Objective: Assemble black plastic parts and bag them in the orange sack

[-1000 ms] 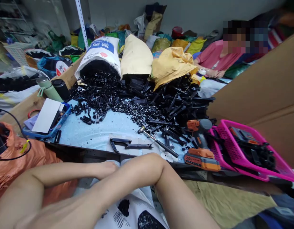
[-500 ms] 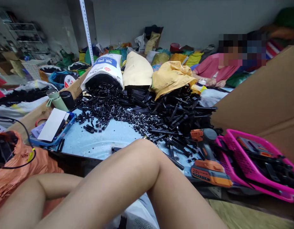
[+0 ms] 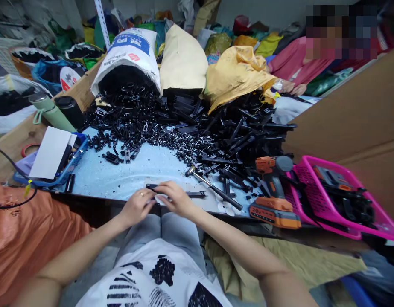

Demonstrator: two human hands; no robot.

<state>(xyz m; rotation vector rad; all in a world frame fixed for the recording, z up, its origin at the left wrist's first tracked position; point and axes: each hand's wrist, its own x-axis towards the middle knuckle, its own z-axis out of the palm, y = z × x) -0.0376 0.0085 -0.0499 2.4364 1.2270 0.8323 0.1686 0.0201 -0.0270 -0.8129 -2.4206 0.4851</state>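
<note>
My left hand (image 3: 139, 207) and my right hand (image 3: 175, 199) meet at the table's near edge, above my lap. The fingers of both are pinched together, around a small whitish piece (image 3: 159, 199) that shows between them, too small to name. Just behind the fingertips lies a black plastic part (image 3: 150, 186), partly hidden by my right hand. Right of that hand another long black part (image 3: 197, 194) lies flat. A hammer (image 3: 212, 187) with a black grip rests at an angle beyond it.
Heaps of black plastic parts (image 3: 129, 113) and small metal pins (image 3: 190, 147) spread from open sacks (image 3: 129, 55). A cordless drill (image 3: 275, 192) and pink baskets (image 3: 340, 204) stand at right. A blue tray (image 3: 71, 170) and green bottle (image 3: 52, 113) are at left. A co-worker sits back right.
My view has tilted down. My right arm, raised across the view before, has lowered, and both hands now show together at the table edge. The hammer has come into full view.
</note>
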